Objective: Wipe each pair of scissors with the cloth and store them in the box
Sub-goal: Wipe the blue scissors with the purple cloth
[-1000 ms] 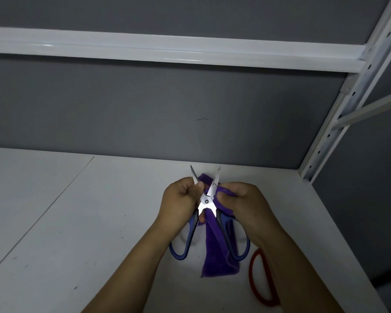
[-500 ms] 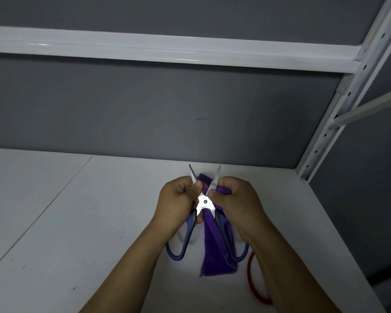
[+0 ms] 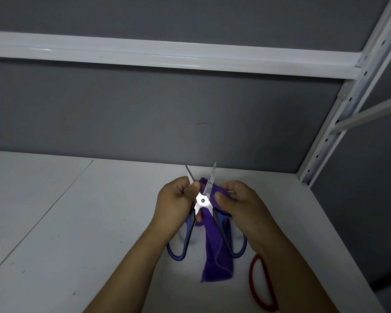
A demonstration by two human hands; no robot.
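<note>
Above the white shelf [image 3: 77, 222], left hand [image 3: 175, 204] gripped open blue-handled scissors [image 3: 202, 201]; right hand [image 3: 239, 204] pinched purple cloth [image 3: 215, 251] around one blade.

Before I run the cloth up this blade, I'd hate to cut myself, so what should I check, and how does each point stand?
1. Blue-handled steel scissors held with blades spread: ok.
2. Left hand grips them near the pivot: ok.
3. Purple cloth lies between right hand and the right blade: ok.
4. Left fingers clear of the cutting edge: cannot tell.
5. Storage box within sight: not ok, none shows.
6. Red-handled scissors on the white shelf, apart from the work: ok.
</note>
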